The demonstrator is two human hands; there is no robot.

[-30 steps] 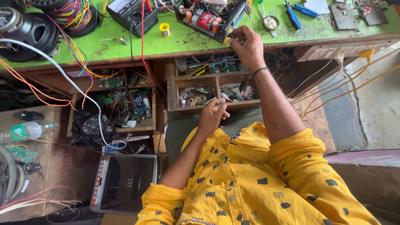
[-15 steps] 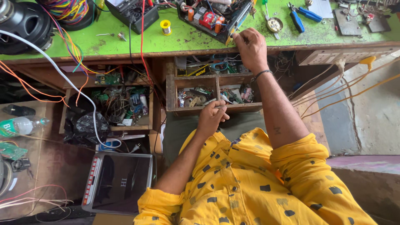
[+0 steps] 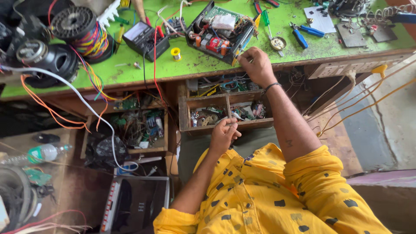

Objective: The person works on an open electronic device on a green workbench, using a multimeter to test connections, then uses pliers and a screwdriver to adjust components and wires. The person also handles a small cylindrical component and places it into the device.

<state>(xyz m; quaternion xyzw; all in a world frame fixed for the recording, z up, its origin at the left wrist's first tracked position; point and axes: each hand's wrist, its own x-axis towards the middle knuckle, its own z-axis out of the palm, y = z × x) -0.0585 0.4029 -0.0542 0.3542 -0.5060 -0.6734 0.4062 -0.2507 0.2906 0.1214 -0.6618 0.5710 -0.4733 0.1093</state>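
Circuit chassis (image 3: 219, 31), open black box, sits near the front edge of the green bench (image 3: 190, 65), roughly mid-length. Lid already off; boards, capacitors and wiring exposed. Nothing looks pulled out of it yet, so my read: teardown/repair is at an early-to-mid stage, the inside work still to do.

Right hand (image 3: 255, 66) is at the chassis' front right corner, fingers curled together and pinched on the box edge or a lead there; can't tell which. Left hand (image 3: 223, 135) is down at the open parts drawer (image 3: 225, 113) under the bench, at its front rail; fingertips close together around something small and thin, item not identifiable.

Room to move:
- Chassis is almost at the bench's front edge, so little margin before it overhangs the drawer.
- Left of it: multimeter (image 3: 145, 38) with a red lead trailing over the front edge, solder reel (image 3: 175, 53) just beside.
- Right of it: screwdriver (image 3: 266, 21), small round tin (image 3: 277, 43), blue-handled pliers (image 3: 303, 34); tight on that side.
- Far left end: speaker (image 3: 45, 60) and wire spool (image 3: 82, 26), well apart from the hands.
- Bare bench strip along the front edge between solder reel and chassis is the only free patch nearby.
- Drawer is packed with parts; centre divider splits it.
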